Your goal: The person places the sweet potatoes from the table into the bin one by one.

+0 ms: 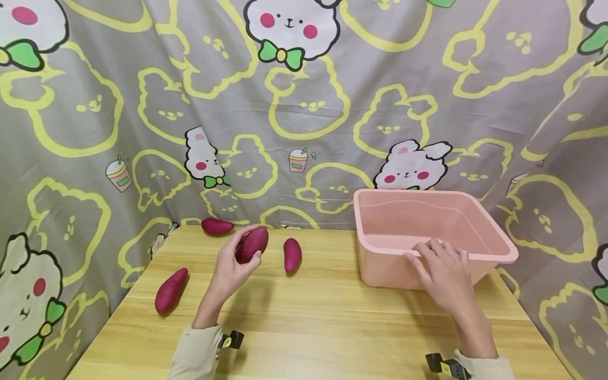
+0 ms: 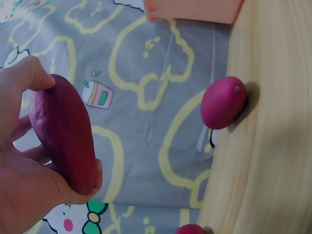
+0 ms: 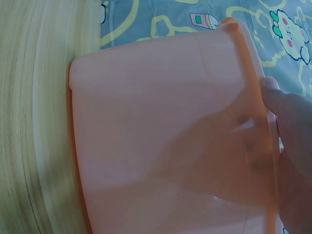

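My left hand [image 1: 234,266] holds a purple-skinned sweet potato [image 1: 256,243] above the table, thumb on one side and fingers on the other. In the left wrist view this sweet potato [image 2: 66,136] is long, with its lower end tapering by the thumb. My right hand [image 1: 444,272] grips the near rim of a pink plastic bin [image 1: 389,269], fingers over the edge and thumb near the top outside. The bin's near wall [image 3: 146,122] fills much of the right wrist view. Nothing shows on the visible part of the bin's floor.
On the wooden table [image 1: 313,327] lie more sweet potatoes: one near the back edge [image 1: 217,226], one at the left [image 1: 171,291], and one right of my left hand [image 1: 292,255]. A grey patterned curtain [image 1: 313,148] hangs around the table's back and sides.
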`<state>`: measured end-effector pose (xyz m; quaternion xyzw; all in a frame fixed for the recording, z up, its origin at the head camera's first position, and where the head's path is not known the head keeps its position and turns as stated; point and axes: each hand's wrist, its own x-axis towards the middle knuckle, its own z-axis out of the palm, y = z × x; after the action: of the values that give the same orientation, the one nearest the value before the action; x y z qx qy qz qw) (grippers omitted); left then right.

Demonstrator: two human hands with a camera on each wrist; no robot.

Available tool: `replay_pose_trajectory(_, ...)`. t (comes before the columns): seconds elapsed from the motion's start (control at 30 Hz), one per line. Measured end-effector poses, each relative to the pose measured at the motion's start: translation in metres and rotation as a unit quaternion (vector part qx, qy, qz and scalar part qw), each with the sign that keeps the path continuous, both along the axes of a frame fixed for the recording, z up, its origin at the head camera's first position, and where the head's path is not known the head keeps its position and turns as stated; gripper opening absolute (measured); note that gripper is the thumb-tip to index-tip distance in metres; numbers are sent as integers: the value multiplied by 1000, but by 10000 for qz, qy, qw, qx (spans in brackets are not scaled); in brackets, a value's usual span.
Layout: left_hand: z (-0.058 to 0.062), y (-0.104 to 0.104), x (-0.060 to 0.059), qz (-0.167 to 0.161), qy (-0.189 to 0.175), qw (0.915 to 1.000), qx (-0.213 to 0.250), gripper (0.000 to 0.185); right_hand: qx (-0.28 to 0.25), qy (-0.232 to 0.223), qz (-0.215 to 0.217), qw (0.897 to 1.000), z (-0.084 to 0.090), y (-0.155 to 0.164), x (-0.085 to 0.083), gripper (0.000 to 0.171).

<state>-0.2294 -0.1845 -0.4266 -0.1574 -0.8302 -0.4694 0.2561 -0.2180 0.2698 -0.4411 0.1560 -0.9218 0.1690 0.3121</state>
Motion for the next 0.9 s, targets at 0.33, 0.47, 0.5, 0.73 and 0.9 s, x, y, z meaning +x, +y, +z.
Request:
replay_pose_trajectory(0.33, 27, 13, 17, -214, -141, 9996, 87, 56, -40, 43, 32, 10000, 0, -2, 0, 19)
replay_pose_trajectory(0.47, 27, 16, 16, -296, -177, 9992, 193, 56, -45, 41, 32, 10000, -1, -1, 0, 19)
replay_pose_trajectory(0.5, 27, 17, 16, -301, -179, 9992, 200, 56, -46, 32, 33, 10000, -1, -1, 0, 19)
replay_pose_trajectory(0.73, 29, 22, 13, -288, -141, 9992, 227, 56, -45, 7, 18, 10000, -1, -1, 1, 21)
replay_pose_trajectory(0.9, 31, 28, 11, -338, -130, 9988, 314, 55, -42, 41, 23, 10000, 0, 0, 1, 21)
